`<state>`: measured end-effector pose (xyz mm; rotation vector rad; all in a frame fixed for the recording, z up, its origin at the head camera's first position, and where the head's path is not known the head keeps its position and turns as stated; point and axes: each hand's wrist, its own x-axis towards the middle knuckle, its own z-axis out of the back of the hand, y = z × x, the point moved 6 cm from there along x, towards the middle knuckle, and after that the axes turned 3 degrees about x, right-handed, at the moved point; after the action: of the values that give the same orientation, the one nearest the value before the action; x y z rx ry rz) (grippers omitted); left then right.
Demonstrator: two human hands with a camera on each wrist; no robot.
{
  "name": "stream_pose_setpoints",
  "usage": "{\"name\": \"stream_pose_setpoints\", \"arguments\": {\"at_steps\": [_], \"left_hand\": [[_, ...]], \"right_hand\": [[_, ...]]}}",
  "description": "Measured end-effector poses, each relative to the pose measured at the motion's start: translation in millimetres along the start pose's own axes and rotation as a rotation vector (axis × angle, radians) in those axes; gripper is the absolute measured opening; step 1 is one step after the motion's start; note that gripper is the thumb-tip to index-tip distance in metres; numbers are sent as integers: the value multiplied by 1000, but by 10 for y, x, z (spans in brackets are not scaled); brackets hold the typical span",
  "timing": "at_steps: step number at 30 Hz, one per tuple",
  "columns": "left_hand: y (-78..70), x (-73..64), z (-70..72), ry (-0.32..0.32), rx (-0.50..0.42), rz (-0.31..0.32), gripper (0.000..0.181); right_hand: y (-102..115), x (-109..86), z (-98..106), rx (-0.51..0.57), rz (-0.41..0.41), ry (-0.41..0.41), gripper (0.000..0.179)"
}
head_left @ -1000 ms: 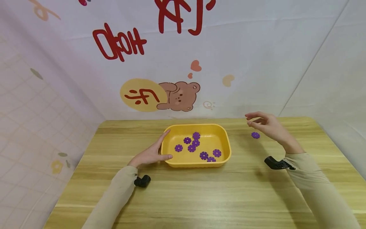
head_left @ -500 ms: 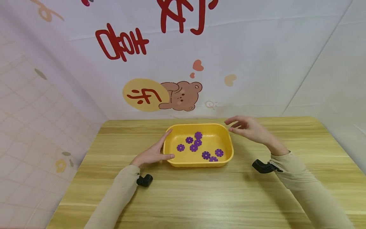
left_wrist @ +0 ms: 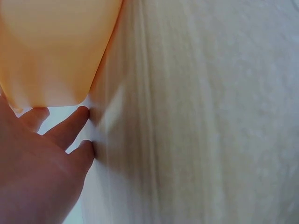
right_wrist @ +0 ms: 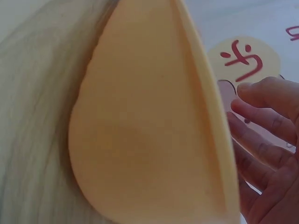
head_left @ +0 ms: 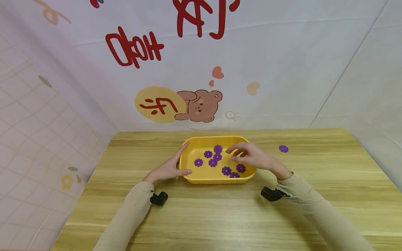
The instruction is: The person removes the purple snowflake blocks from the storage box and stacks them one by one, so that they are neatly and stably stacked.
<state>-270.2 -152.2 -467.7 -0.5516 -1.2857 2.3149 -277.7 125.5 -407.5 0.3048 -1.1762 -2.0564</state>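
A yellow plastic tray (head_left: 207,181) sits toward the back of the wooden table, with several purple snowflake discs (head_left: 198,162) scattered inside it. My left hand (head_left: 164,170) holds the tray's left end, thumb over the near rim and index finger along the back corner. In the left wrist view, other fingers (left_wrist: 70,128) lie against the tray's outer end. My right hand (head_left: 254,157) hovers over the tray's right half, fingers loosely bent and nothing between them. The right wrist view shows that hand beyond the tray's rim (right_wrist: 212,107).
One purple disc (head_left: 283,149) lies by itself on the table (head_left: 201,216), right of the tray. Behind the table hangs a white printed cloth (head_left: 282,52) with a bear and red characters. Black wrist mounts (head_left: 271,194) stick out from both sleeves.
My right hand has moved left, from above the lone disc to over the tray. That disc, hidden half a second ago, shows again. The left hand keeps its hold on the tray.
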Motion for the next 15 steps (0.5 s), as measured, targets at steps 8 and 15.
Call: {"name": "stream_pose_setpoints", "arguments": {"at_steps": [8,15], "left_hand": [[-7,-5,1,5,-5,-5,104],[18,7,7,8,-6,-8,105]], "right_hand": [[14,127,-138,22,20,27,25],[-12,258,-268,-19,31,50,25]]}}
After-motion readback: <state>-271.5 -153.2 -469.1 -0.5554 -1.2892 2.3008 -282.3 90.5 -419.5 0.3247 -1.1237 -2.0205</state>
